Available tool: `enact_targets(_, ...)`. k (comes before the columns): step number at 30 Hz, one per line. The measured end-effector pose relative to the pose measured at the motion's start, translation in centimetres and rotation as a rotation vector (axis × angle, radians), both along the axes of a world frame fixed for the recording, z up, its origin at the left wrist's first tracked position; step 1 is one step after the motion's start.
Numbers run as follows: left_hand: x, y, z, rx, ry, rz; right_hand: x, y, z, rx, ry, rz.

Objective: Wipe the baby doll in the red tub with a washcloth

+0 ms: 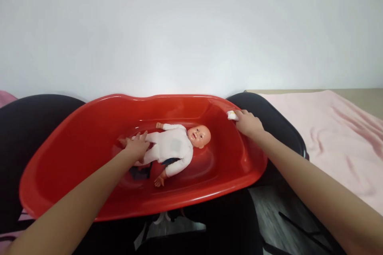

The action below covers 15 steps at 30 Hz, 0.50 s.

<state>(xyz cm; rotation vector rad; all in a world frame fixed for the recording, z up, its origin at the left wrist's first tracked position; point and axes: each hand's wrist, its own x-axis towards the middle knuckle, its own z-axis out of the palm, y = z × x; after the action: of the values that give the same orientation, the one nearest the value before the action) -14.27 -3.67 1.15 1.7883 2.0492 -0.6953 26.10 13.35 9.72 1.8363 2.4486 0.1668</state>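
The left hand (pixel 138 145) rests, fingers loosely spread, on the legs of a doll (pixel 173 143), apparently steadying it; the right hand (pixel 249 123) pinches a small white wad (pixel 231 115) at the right end of a red tub (pixel 60 159), seemingly holding it clear. The doll lies face up inside the tub, stretching from under the left hand, its head toward the right. A pink blanket (pixel 317 135) spreads beyond the tub's right end.

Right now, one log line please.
doll: face-up in red tub | left hand: over legs | right hand: holding white item
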Motion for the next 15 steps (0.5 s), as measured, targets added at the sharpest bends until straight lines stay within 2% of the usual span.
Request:
enact_targets(2,-0.6,0.4,-1.0,-0.076,0.077,-0.048,0.3,0.4,-0.2,0.018,0.037,-0.062)
enact_targets(5,-1.3,0.8,-1.9,-0.097,0.077,-0.073,0.7,1.1,-0.1,0.034,0.068,-0.068)
enact_targets(11,-1.7,1.4,-1.6,-0.094,0.066,-0.094,1.1,1.3,0.2,-0.081,0.138,0.026)
enact_targets(15,-2.1,1.1,-1.5,-0.043,-0.049,-0.098,0.2,-1.3,0.4,0.019,0.105,0.169)
